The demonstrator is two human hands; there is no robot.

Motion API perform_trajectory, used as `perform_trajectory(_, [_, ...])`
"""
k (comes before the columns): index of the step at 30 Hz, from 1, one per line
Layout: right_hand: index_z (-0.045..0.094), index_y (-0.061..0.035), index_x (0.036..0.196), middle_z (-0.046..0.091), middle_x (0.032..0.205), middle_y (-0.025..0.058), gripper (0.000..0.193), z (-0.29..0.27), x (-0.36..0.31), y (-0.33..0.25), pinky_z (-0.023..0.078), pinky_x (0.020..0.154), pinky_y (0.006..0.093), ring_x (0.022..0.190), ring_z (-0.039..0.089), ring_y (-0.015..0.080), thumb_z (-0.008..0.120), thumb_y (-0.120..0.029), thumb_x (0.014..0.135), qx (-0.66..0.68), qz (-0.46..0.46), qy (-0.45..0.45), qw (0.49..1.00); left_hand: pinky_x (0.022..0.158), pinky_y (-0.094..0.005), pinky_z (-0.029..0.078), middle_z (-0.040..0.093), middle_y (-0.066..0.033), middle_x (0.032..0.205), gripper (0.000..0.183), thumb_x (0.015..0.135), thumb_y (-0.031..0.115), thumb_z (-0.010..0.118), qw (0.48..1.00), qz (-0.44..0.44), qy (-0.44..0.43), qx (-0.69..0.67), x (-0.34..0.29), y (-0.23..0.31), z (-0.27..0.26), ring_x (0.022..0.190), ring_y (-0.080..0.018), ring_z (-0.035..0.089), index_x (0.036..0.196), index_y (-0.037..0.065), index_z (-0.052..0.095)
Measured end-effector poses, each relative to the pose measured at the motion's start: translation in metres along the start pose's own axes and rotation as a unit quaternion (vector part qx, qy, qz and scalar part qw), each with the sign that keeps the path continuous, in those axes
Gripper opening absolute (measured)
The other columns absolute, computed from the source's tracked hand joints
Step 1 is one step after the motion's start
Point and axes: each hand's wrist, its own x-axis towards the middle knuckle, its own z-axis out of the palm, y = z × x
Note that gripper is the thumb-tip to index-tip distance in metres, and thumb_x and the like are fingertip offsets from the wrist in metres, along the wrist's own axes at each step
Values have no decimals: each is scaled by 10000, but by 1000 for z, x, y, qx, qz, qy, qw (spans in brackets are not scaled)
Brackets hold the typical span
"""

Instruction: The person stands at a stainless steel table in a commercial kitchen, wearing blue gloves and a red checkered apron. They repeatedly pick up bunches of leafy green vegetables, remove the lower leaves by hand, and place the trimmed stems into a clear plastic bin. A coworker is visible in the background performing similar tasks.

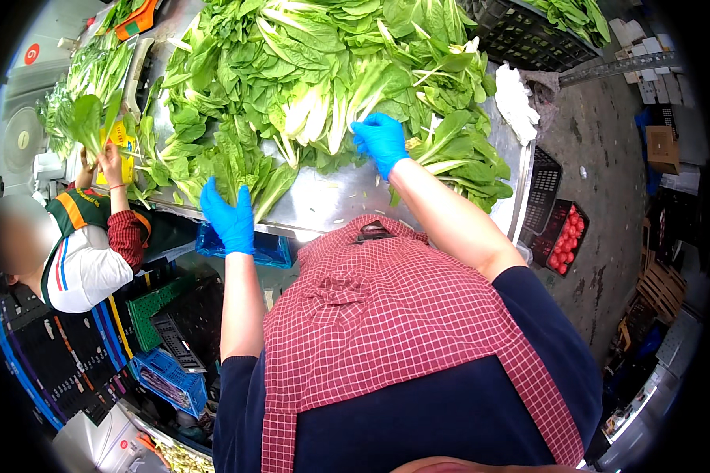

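A large heap of leafy greens (244,71) with pale stalks spreads over a metal table (308,201). My left hand (230,219), in a blue glove, is at the table's near edge, thumb and fingers apart against a loose bunch of greens (233,158). My right hand (383,143), also gloved in blue, has its fingertips pinched together at the white base of a leafy green stalk (360,106). Several pale stalks (308,118) lie side by side just left of it. Small cut bits are scattered on the bare metal between my hands.
At the left a co-worker (87,244) holds up a leafy bunch near a scale (138,75). A blue crate (268,251) sits below the table's near edge. Black crates, one holding red produce (566,243), stand on the right. White cloth (517,102) lies at the table's right edge.
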Motion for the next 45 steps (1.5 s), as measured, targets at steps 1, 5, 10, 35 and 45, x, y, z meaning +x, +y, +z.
perform_trajectory(1, [678,-38,766,660,701,99,176,-4,-3,-1,489,600,315,627,611,161,679,-215,769,38,-4,-25,999,1004,-426,370,482,-211,1252,625,766,195,743,998,0,-24,-58,2,19,-3,1174,-341,460,1286,-7,462])
perform_trajectory(5, [662,-55,883,651,806,29,121,-33,-43,-11,479,654,277,713,576,105,688,-152,814,88,-15,-80,993,800,-285,486,626,-77,1007,379,836,90,675,935,20,-181,-304,-10,100,11,886,-174,602,1189,12,561])
perform_trajectory(10, [614,-18,959,627,823,43,147,-72,-93,-20,487,689,261,732,589,116,661,-97,844,92,-65,-132,985,791,-266,491,652,-67,975,341,896,234,617,669,-313,-459,-493,-13,189,37,881,-144,621,1167,32,575])
perform_trajectory(35, [674,-28,960,627,799,29,217,-100,-118,-2,467,648,246,716,558,92,711,-194,825,127,-26,-60,990,806,-277,509,666,-69,984,229,843,65,666,664,-226,-444,-557,-44,207,72,882,-146,624,1065,16,646])
perform_trajectory(45, [638,-26,1024,648,887,35,152,-106,-128,-8,468,660,233,724,568,95,615,-91,889,229,-119,108,960,752,-299,543,623,-65,1002,288,848,54,652,637,-323,-354,-604,-51,206,75,868,-172,623,1125,28,576])
